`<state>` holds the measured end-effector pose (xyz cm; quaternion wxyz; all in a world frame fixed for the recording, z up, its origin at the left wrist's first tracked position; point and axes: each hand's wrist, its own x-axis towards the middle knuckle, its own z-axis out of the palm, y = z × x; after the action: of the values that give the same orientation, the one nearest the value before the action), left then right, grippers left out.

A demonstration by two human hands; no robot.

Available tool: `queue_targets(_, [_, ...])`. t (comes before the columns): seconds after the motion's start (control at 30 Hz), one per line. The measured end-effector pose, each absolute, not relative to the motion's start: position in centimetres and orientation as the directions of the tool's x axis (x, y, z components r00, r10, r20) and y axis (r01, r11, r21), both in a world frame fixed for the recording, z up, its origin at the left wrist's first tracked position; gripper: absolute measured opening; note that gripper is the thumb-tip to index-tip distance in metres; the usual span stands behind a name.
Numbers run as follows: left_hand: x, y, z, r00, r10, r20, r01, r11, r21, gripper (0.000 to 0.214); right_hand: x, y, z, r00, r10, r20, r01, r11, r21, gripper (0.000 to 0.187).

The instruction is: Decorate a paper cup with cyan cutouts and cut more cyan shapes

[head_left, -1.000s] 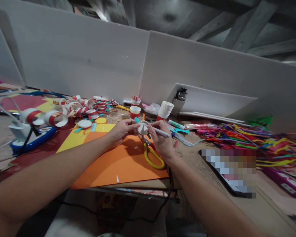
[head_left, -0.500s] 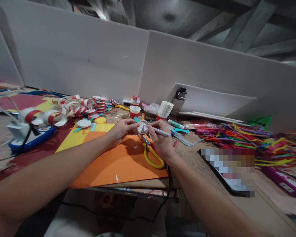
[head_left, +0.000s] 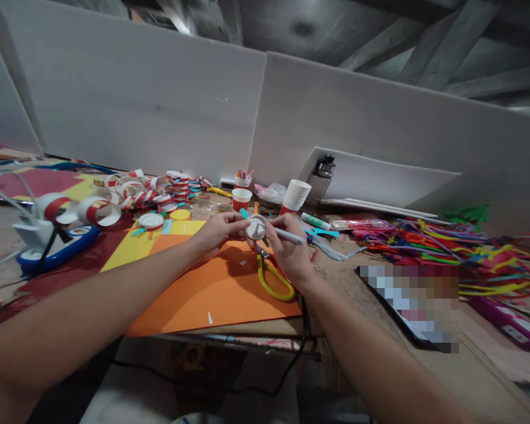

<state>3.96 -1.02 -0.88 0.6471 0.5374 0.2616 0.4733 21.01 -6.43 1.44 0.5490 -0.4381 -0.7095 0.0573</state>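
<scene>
Yellow scissors (head_left: 261, 275) lie near, on orange paper (head_left: 185, 303); a red cup (head_left: 241, 205) stands far. Between, the left hand (head_left: 217, 234) pinches a round disc (head_left: 257, 227), the right hand (head_left: 293, 254) a long pen (head_left: 290, 237) slanting far-left.

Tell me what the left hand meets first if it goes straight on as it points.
Past the white disc it holds, the left hand would probably meet the right hand; depth is unclear.

Gripped disc (head_left: 257, 227) looks matt white paper, gripped pen (head_left: 290, 237) smooth plastic. Below the grip: scissors handle (head_left: 261, 274) smooth yellow plastic, orange sheet (head_left: 189, 297) matt paper.
</scene>
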Motion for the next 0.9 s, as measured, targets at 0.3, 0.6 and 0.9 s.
queue_targets(0.3, [3.97,-0.98,-0.86,0.423,0.890,0.169,-0.343,-0.015,0.939,0.031,20.97,-6.49,1.53,-0.007,0.693,0.721,0.554,0.603,-0.574,0.015])
queue_targets(0.6, [3.97,-1.01,-0.88,0.419,0.893,0.167,-0.342,-0.015,0.940,0.032,20.97,-6.37,1.34,0.023,0.716,0.697,0.544,0.576,-0.610,0.015])
queue_targets(0.9, [3.99,-1.11,-0.72,0.412,0.895,0.173,-0.336,-0.027,0.941,0.032,20.99,-6.25,1.24,0.068,0.741,0.668,0.497,0.555,-0.667,0.017])
